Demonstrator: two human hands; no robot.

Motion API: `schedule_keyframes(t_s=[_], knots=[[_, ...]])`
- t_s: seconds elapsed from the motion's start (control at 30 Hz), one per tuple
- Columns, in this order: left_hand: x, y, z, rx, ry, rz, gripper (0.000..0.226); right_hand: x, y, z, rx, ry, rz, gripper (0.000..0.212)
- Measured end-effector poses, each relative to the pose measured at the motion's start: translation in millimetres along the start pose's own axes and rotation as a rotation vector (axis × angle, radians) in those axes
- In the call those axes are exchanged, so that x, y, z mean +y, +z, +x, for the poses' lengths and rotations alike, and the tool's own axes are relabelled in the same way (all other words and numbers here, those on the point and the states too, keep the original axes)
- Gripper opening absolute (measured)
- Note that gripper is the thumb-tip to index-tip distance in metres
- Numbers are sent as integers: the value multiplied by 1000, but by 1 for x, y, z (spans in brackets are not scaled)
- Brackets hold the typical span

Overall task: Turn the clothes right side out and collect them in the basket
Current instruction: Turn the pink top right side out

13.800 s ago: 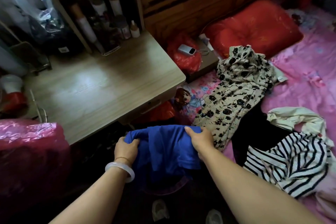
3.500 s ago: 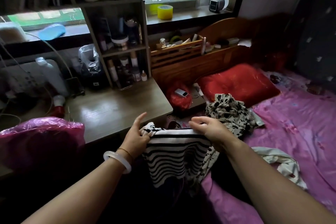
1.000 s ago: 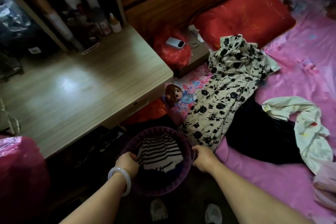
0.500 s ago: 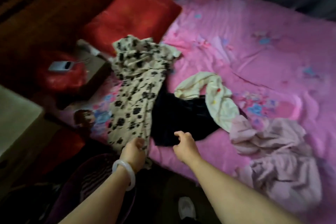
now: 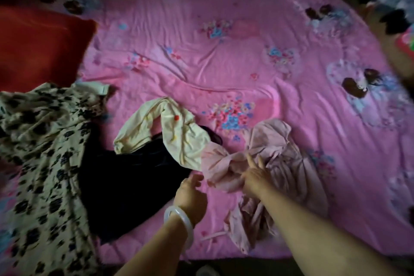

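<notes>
Near front edge of bed (image 5: 246,63): crumpled soft pink garment (image 5: 291,163) under straight-fingered right hand (image 5: 253,177); left hand (image 5: 190,195) loosely spread, holding nothing.

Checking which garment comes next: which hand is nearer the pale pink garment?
Right. The right hand lies on the pale pink garment; the left hand is beside its left edge.

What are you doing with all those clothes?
A person is sorting clothes on the bed. The right hand rests with straight fingers on the pink garment, and the left hand hovers beside it, holding nothing. The floral dress, black garment and cream top lie nearby.
</notes>
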State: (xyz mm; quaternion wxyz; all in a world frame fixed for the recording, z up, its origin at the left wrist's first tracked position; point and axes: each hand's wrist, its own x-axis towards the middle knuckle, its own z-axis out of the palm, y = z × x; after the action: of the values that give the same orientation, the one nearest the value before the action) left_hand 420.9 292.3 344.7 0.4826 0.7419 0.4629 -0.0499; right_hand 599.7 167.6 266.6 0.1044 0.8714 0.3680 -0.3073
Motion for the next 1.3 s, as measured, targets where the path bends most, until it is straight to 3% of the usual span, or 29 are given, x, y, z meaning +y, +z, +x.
schedule_keyframes(t_s=[0.1, 0.2, 0.27, 0.37, 0.4, 0.5, 0.57, 0.63, 0.7, 0.73, 0.77, 0.83, 0.93, 0.97, 1.03, 1.1, 1.2, 1.23, 1.3], knots=[[9, 8, 1, -30, 73, 49, 45, 4, -11, 7, -53, -119, 56, 60], [11, 1, 0, -26, 92, 87, 46, -10, -14, 13, -3, -183, 105, 52], [13, -9, 0, -4, 80, 98, 45, -20, -9, 20, -20, -134, 126, 54], [12, -25, 2, 18, 71, 88, 47, -36, -5, 30, -120, 2, 267, 78], [11, -32, 3, 24, 64, 100, 48, -45, -10, 30, -130, -5, 318, 72], [9, -49, 1, 41, 47, 98, 55, -80, -39, 9, -25, -72, 872, 6], [13, -56, -4, 56, 46, 93, 66, -103, -71, -16, 41, -79, 1347, 22], [23, -64, -13, 68, 61, 1, 68, -121, -108, -47, -140, -157, 1751, 15], [37, -72, -19, 78, 103, -139, 44, -139, -144, -79, -335, -366, 1931, 7], [46, -78, -22, 73, 115, -182, 30, -147, -161, -95, -389, -460, 1963, 13], [52, -84, -25, 47, 78, -170, 20, -154, -176, -109, -438, -547, 1972, 19], [61, -107, -37, -4, 34, -189, 23, -170, -211, -141, -508, -720, 1962, 29], [79, -143, -56, 59, 7, -568, 15, -175, -243, -160, -378, -834, 1940, 31], [86, -163, -68, 93, -13, -738, 19, -173, -249, -165, -233, -805, 1807, 37], [98, -200, -89, 153, 13, -902, 24, -166, -246, -164, 83, -720, 1307, 65], [105, -240, -111, 193, 56, -1021, 36, -168, -233, -170, 41, -708, 935, 81], [122, -297, -153, 161, 150, -1216, 41, -183, -212, -187, 8, -653, 688, 38], [123, -315, -170, 147, 195, -1275, 35, -195, -212, -196, 36, -608, 703, 27], [123, -346, -199, 177, 301, -1310, 38, -217, -217, -207, 26, -523, 984, 26]])
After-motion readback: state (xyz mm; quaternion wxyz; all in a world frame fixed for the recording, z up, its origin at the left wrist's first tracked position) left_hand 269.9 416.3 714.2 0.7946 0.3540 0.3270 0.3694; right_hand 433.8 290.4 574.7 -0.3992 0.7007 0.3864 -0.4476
